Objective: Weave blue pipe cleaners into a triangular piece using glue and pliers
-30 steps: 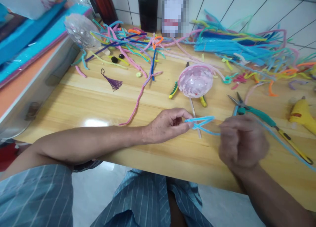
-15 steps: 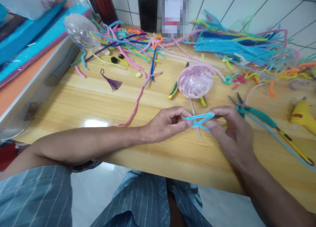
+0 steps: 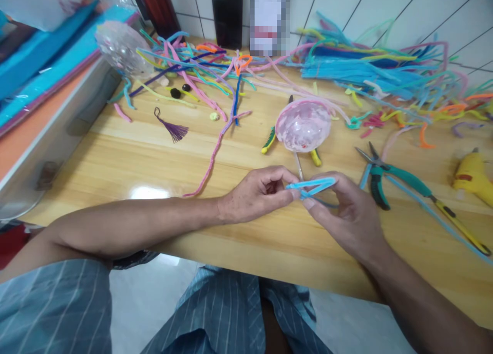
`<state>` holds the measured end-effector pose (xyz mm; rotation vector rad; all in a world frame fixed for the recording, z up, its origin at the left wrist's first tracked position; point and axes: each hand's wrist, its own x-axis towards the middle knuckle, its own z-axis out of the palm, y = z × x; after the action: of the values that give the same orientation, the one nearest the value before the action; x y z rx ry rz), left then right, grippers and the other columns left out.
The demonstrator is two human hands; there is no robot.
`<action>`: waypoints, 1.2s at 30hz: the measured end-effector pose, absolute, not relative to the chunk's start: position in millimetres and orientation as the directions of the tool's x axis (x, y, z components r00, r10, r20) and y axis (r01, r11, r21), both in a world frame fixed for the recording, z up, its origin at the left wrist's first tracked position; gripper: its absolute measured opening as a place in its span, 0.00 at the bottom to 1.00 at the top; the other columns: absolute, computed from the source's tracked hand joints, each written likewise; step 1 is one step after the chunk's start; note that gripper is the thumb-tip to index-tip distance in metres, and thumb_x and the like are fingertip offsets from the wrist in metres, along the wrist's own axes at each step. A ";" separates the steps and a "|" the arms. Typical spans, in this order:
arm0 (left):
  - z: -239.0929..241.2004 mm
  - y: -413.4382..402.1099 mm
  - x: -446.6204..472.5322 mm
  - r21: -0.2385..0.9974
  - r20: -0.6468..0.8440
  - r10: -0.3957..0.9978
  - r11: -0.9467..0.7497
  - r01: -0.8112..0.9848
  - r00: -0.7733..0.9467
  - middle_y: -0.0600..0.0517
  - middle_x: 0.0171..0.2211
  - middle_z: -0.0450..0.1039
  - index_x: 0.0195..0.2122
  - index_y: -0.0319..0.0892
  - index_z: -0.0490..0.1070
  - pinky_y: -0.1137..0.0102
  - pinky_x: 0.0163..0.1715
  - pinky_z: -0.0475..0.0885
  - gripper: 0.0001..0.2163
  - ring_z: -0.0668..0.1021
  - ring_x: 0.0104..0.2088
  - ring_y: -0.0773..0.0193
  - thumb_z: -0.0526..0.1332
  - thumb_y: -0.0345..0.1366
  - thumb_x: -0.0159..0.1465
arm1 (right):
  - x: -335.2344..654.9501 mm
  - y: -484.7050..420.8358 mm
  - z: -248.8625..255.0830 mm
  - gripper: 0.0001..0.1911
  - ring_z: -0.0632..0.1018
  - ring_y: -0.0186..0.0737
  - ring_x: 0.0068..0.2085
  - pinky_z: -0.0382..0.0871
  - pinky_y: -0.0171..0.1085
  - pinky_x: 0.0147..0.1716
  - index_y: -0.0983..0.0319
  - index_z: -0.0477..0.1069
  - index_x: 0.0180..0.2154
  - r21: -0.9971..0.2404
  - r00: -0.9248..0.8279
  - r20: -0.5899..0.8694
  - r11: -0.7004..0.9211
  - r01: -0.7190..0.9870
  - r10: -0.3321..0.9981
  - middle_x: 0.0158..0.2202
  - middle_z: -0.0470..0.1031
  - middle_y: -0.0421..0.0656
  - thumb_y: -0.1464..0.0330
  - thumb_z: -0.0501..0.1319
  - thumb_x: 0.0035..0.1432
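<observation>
A light blue pipe cleaner, bent into a narrow folded loop, is held between my hands above the front of the table. My left hand pinches its left end between thumb and fingertips. My right hand is closed at the other side, with the index finger at the fold and the thumb near the lower strand. Just beyond the pipe cleaner lies a clear pinkish plastic dome on top of yellow-green handled pliers. A thin clear stick reaches from under the dome towards my fingers.
Teal-handled pliers and a yellow cutter lie to the right, near a yellow glue gun. Bundled pipe cleaners line the back. A purple tassel and a plastic box are at left.
My right hand has moved left and slightly down, its thumb closer to my left fingertips. The pipe cleaner's crossed strands now form a narrower loop. My left hand has barely moved.
</observation>
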<state>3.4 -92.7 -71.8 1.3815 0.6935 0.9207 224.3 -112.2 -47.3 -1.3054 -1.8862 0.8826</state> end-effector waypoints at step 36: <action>-82.6 -91.9 8.2 0.981 0.135 0.885 -0.055 -0.188 0.446 0.57 0.27 0.67 0.42 0.39 0.80 0.74 0.26 0.61 0.12 0.65 0.26 0.73 0.72 0.43 0.65 | 218.9 -110.7 -41.2 0.07 0.76 0.37 0.32 0.70 0.39 0.32 0.54 0.74 0.36 -0.760 -0.280 0.296 0.403 0.510 0.913 0.32 0.77 0.37 0.73 0.66 0.60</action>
<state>8.2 -91.9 -82.6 1.3409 0.6872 0.9969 218.9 -110.7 -41.2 -1.2148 -1.9303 0.7006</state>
